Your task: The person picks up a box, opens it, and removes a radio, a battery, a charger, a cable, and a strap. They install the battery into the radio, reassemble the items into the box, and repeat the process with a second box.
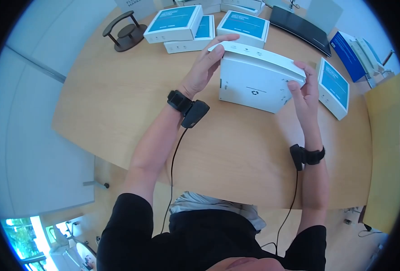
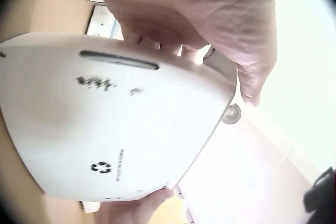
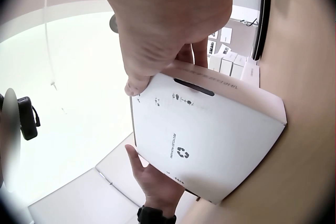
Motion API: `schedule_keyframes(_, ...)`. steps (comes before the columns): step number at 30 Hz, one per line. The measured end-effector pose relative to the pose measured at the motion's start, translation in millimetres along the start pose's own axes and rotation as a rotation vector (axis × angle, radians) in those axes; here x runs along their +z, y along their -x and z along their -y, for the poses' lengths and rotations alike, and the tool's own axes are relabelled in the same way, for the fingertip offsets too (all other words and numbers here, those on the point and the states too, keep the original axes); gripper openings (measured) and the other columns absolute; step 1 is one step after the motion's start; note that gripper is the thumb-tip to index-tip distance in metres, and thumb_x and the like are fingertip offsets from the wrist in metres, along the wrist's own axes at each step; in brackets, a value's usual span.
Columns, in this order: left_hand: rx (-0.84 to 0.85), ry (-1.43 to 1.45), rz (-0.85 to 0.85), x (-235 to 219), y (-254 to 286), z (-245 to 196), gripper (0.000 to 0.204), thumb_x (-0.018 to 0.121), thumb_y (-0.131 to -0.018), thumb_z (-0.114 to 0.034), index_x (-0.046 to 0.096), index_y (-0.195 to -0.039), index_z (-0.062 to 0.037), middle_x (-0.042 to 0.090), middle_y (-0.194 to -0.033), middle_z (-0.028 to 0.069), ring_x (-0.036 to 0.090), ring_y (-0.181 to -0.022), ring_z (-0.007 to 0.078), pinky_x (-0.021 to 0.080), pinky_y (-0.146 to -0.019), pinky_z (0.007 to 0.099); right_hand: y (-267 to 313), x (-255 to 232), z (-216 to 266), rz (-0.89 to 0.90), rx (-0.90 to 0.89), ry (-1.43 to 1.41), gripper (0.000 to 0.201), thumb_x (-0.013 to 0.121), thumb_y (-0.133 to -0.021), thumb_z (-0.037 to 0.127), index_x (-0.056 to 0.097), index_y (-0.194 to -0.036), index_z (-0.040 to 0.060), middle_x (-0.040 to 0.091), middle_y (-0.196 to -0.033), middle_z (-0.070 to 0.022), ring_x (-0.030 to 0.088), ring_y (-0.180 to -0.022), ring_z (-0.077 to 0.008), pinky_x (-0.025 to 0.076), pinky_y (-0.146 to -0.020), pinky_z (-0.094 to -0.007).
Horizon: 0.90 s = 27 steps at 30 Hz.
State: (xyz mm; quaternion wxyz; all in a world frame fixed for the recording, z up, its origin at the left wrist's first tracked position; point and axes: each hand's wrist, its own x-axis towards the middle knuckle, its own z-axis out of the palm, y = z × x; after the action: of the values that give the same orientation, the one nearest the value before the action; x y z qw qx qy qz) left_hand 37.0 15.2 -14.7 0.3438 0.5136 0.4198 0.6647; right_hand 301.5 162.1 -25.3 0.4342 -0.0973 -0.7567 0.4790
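Note:
A white cardboard box (image 1: 247, 90) stands on its edge on the wooden table, its face with a recycling mark turned toward me. My left hand (image 1: 203, 67) grips its upper left corner, thumb at the top edge. On the opposite end, my right hand (image 1: 306, 92) holds the upper right corner between thumb and fingers. The left wrist view shows a dark slot (image 2: 119, 59) in the box's side, with the fingers mostly hidden behind it. From the right wrist, a similar slot (image 3: 194, 87) shows below the right hand (image 3: 173, 24).
Behind the box are stacked blue-and-white boxes (image 1: 175, 20) and another blue-topped box (image 1: 243, 25). One more box (image 1: 333, 88) lies to the right. A dark wooden stand (image 1: 125, 31) is at the back left, a black device (image 1: 299, 29) at the back right, beside blue books (image 1: 351, 54).

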Motion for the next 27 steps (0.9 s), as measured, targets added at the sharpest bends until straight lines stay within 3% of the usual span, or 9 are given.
schedule_keyframes(6, -0.109, 0.008, 0.094, -9.4, -3.3, -13.7, 0.069, 0.052, -0.105, -0.056, 0.055, -0.156, -0.0109, 0.063, -0.143, 0.0045, 0.055, -0.131, 0.0173, 0.037, -0.115, 0.0359, -0.7, -0.6, 0.8, -0.002, 0.008, 0.027, 0.049, 0.073, -0.104, 0.020, 0.052, -0.147, 0.0083, 0.062, -0.132, -0.0084, 0.061, -0.122, -0.0183, 0.049, -0.104, -0.0330)
schedule_keyframes(15, -0.129, 0.044, -0.075, 10.6, -5.4, -22.0, 0.064, 0.049, -0.109, -0.056, 0.056, -0.156, -0.0126, 0.054, -0.154, 0.0038, 0.050, -0.137, 0.0208, 0.035, -0.119, 0.0405, -2.8, 3.4, 6.9, -0.033, 0.053, 0.019, 0.051, 0.073, -0.104, 0.023, 0.052, -0.147, 0.0078, 0.062, -0.129, -0.0080, 0.061, -0.118, -0.0166, 0.050, -0.101, -0.0319)
schedule_keyframes(21, -0.072, 0.277, 0.120, -0.5, -5.7, -19.4, 0.061, 0.043, -0.113, -0.048, 0.048, -0.160, -0.0096, 0.050, -0.158, 0.0070, 0.043, -0.147, 0.0221, 0.028, -0.125, 0.0415, -1.8, -0.7, 2.7, -0.037, 0.057, 0.012, 0.050, 0.072, -0.105, 0.024, 0.051, -0.148, 0.0078, 0.062, -0.128, -0.0078, 0.060, -0.116, -0.0158, 0.050, -0.099, -0.0309)
schedule_keyframes(27, -0.138, 0.226, 0.114, -2.7, -0.8, -17.1, 0.065, 0.051, -0.109, -0.050, 0.049, -0.159, -0.0087, 0.055, -0.154, 0.0038, 0.048, -0.143, 0.0185, 0.034, -0.120, 0.0392, -2.0, 0.1, 3.0, -0.025, 0.050, 0.007, 0.049, 0.072, -0.104, 0.022, 0.052, -0.147, 0.0087, 0.063, -0.128, -0.0082, 0.061, -0.116, -0.0156, 0.051, -0.099, -0.0308)
